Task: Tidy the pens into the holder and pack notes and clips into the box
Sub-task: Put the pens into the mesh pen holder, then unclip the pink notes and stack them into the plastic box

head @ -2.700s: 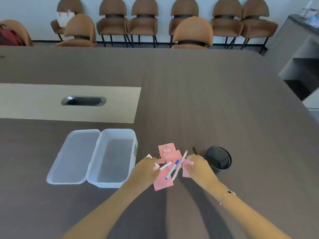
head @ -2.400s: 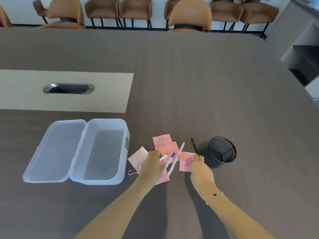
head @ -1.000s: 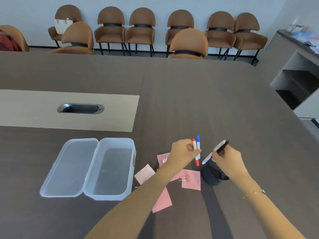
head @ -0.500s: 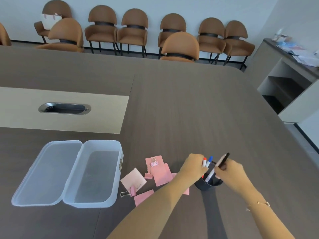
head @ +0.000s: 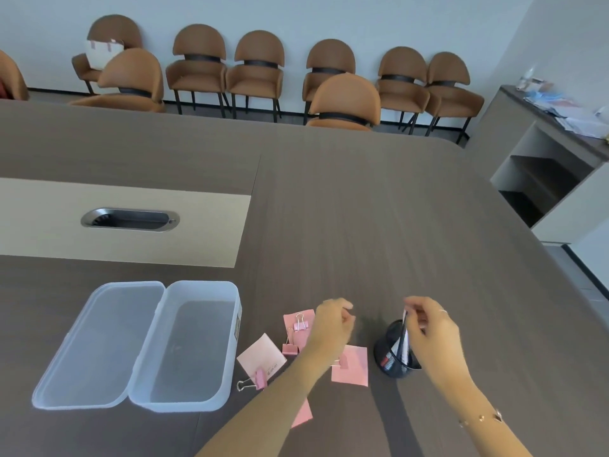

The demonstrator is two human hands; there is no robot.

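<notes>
Pens (head: 400, 344) stand in the holder (head: 395, 356), just under the right hand (head: 431, 331). The fingertips of that hand are pinched on the top ends of a dark pen and a white one, which already reach down into the cup; a red-marked pen shows through the mesh lower down. No pen lies loose on the table (head: 362, 209), so by my reading the pen half of the job is all but done, pending the letting go.

The left hand (head: 331, 324) hovers to the left of the holder, fingers loosely curled, holding nothing that I can see.

None of the packing has begun. The box (head: 192, 344) sits well to the left of the left hand, lid (head: 99, 344) flopped open beside it, nothing inside. Notes lie between box and holder: a pale one (head: 260, 354) nearest the box, a pink one (head: 298, 324) partly under the left hand, another (head: 351, 366) just beside the holder, and one (head: 303, 415) hidden in part by the left forearm. Pink clips lie among them: one (head: 255, 380) at the pale note's near edge, two (head: 295, 336) just left of the left wrist, and a fourth, only partly seen, on the note by the holder. All must still go in.
</notes>
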